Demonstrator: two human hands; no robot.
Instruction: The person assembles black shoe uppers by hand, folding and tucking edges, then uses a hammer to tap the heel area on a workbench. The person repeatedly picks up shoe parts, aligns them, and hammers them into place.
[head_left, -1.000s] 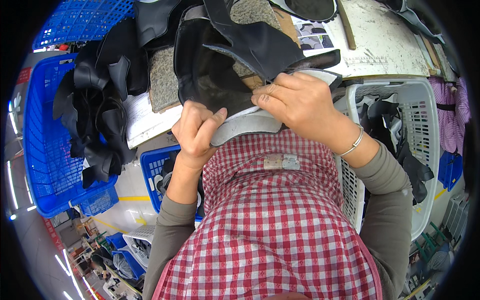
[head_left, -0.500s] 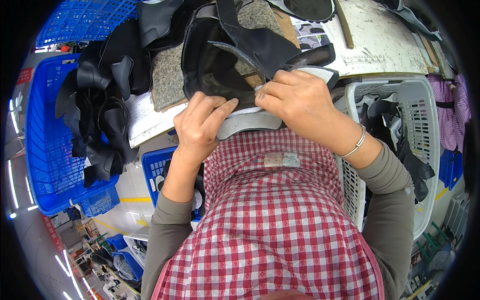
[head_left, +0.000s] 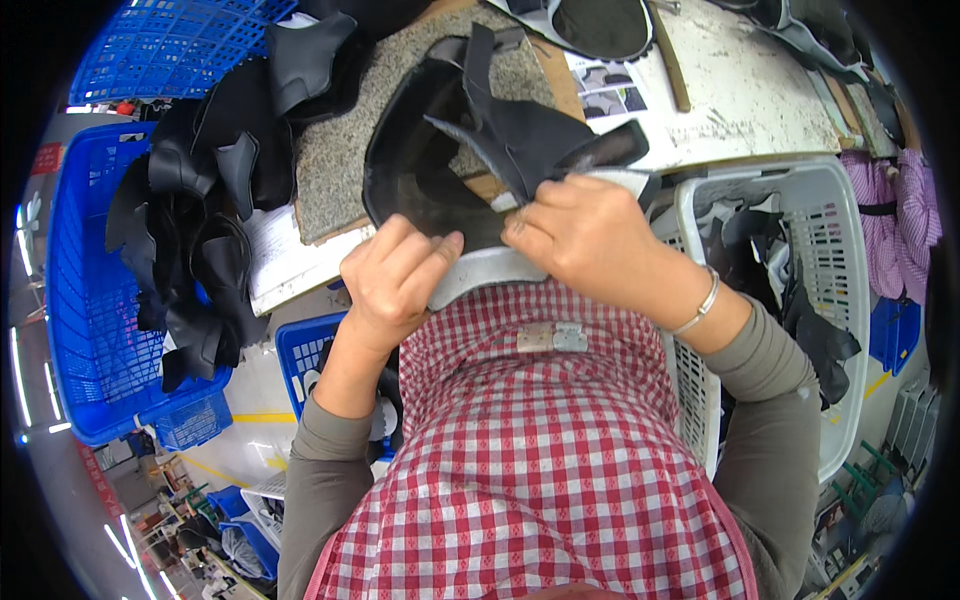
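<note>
A black shoe upper (head_left: 400,150) with loose flaps lies over the near edge of the work table, its grey-backed rim (head_left: 485,277) toward my apron. My left hand (head_left: 388,278) is closed on the near left part of that rim, thumb on the inner side and fingers curled. On the right, my right hand (head_left: 585,232) pinches the upper where a black flap (head_left: 535,140) meets the rim; its fingertips are partly hidden. Under the upper is a speckled grey board (head_left: 335,165).
A blue crate (head_left: 85,290) at the left has black shoe uppers hanging over its side. At the right stands a white basket (head_left: 845,260) holding black pieces. A wooden stick (head_left: 668,55), a printed sheet (head_left: 605,85) and another upper (head_left: 600,25) lie on the table.
The upper's black flaps have shifted and lean a little more to the right. Both hands keep their hold on the rim and sit slightly lower in the view.
</note>
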